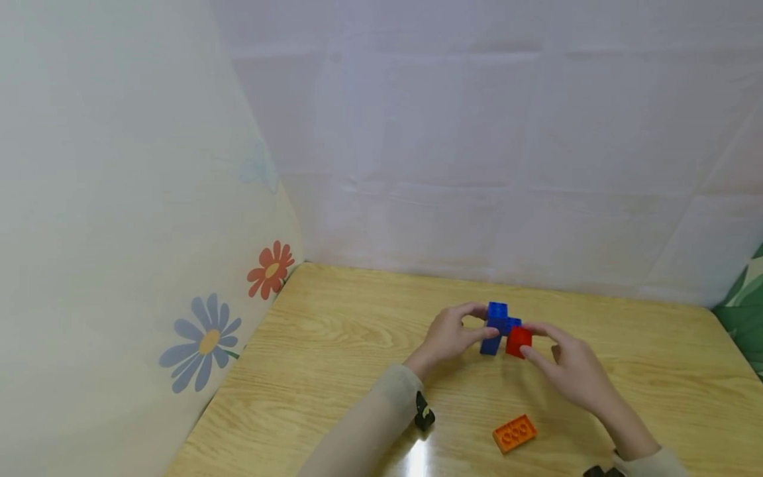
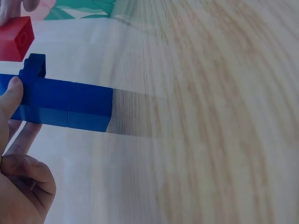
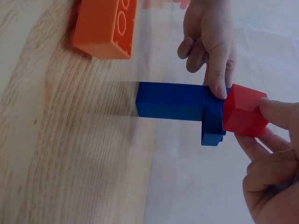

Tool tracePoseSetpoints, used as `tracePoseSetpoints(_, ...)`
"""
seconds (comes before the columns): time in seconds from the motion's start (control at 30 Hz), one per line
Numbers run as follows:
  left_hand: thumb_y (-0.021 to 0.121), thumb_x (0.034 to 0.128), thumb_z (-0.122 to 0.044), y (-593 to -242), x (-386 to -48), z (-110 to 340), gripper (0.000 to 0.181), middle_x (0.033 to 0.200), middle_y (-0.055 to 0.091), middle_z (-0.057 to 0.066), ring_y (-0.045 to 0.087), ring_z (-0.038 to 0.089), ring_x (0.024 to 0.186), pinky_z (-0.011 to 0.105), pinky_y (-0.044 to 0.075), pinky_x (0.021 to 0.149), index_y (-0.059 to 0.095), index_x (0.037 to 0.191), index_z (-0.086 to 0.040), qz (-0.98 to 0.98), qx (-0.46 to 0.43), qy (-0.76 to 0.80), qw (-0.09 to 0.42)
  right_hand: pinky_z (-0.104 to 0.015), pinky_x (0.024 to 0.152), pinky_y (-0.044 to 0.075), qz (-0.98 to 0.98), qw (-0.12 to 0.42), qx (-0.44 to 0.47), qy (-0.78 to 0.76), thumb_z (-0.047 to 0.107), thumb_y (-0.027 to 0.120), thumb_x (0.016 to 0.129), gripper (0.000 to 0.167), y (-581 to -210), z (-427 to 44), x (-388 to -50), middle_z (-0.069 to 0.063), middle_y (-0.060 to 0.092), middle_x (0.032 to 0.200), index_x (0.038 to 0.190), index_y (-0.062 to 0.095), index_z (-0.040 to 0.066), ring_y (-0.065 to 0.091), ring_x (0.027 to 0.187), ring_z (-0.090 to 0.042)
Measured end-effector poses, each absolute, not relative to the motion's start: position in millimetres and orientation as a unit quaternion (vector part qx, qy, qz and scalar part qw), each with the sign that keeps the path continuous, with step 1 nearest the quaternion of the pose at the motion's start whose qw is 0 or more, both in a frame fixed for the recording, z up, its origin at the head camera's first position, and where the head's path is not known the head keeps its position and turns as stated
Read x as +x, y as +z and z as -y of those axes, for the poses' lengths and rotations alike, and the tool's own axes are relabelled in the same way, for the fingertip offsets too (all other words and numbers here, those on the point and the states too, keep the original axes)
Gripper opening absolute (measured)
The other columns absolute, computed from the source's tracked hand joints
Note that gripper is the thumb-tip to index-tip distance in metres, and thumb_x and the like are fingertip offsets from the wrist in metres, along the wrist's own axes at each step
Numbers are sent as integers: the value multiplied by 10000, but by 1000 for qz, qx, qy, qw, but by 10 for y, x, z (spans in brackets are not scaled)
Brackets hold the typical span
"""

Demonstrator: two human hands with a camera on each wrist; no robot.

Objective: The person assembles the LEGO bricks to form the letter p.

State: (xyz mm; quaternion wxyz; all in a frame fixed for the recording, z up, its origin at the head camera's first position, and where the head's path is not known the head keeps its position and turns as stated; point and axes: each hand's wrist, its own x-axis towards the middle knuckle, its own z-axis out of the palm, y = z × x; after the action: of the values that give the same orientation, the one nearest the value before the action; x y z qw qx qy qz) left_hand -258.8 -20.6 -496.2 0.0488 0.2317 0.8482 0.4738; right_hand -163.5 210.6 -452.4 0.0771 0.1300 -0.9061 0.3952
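A stack of blue toy building bricks (image 1: 491, 341) stands upright on the wooden table, with one blue brick (image 3: 212, 123) jutting out from its side near the top. My left hand (image 1: 450, 336) pinches the stack's upper part between thumb and fingers. In my right hand (image 1: 572, 368) a red brick (image 1: 518, 342) is pinched between thumb and fingertips. It is beside the jutting blue brick. A small gap shows between the two in the left wrist view, where the red brick (image 2: 16, 39) appears at the upper left.
An orange brick (image 1: 515, 434) lies on the table nearer to me, its hollow underside facing up. The wooden table (image 1: 334, 344) meets a pale cloth backdrop (image 1: 417, 165) behind and a flower-printed panel (image 1: 149, 199) at the left.
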Motion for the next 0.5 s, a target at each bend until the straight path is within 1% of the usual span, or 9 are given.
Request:
tracePoseSetpoints(0.3, 752, 933, -501, -4952, -2585, 205, 482, 1203, 700, -155, 599, 72, 1213, 373, 513, 989, 696, 1333, -237, -849, 233, 473, 46, -254, 385, 310, 905, 112, 134, 387, 238, 699, 1023, 395, -4524, -2167, -1717, -213, 678, 1261, 1380, 627, 84, 285, 425, -55)
tracePoseSetpoints(0.5, 746, 930, -517, -4967, -2585, 209, 486, 1198, 695, -172, 592, 69, 1220, 377, 509, 995, 693, 1334, -253, -848, 228, 476, 49, -259, 384, 305, 907, 119, 127, 383, 264, 675, 1039, 413, -4525, -2198, -1782, -222, 665, 1281, 1409, 609, 93, 263, 418, -59)
